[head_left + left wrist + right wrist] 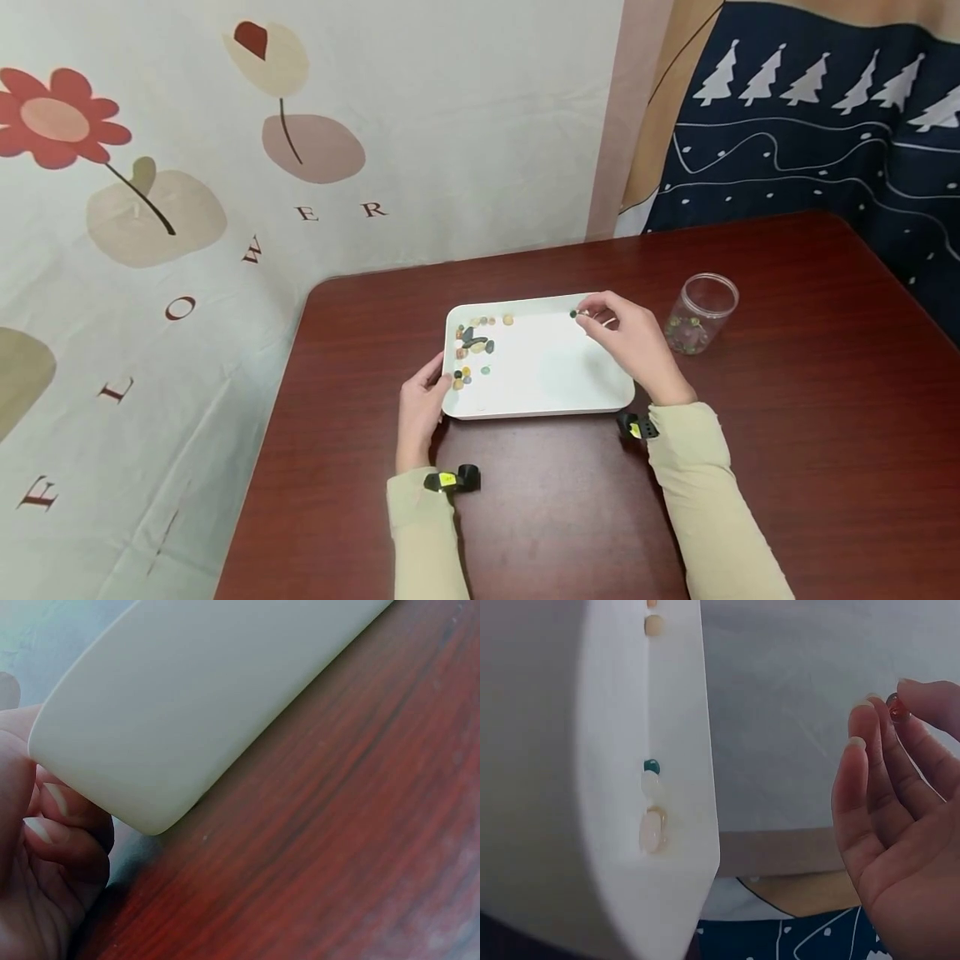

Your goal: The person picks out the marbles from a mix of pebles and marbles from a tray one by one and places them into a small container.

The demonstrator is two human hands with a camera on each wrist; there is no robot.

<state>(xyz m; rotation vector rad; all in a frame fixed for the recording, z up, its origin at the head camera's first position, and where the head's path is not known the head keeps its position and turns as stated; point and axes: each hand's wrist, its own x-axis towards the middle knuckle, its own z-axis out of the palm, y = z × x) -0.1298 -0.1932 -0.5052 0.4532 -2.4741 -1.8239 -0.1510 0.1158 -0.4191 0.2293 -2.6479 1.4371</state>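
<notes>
A white rectangular tray stands on the table with small coloured pebbles gathered along its left side. My left hand grips the tray's left rim, thumb at the edge and fingers curled beneath, as the left wrist view shows. Above the tray's far right corner, my right hand pinches a small glossy reddish-brown pebble between thumb and fingertips. Near that corner a dark green pebble lies in the tray beside several pale ones. In the head view the right hand hides part of this corner.
To the right of the tray stands a clear jar with several pebbles at its bottom. The dark red wooden table meets a flower-printed cloth at the back, and a navy tree-patterned cloth hangs at the right.
</notes>
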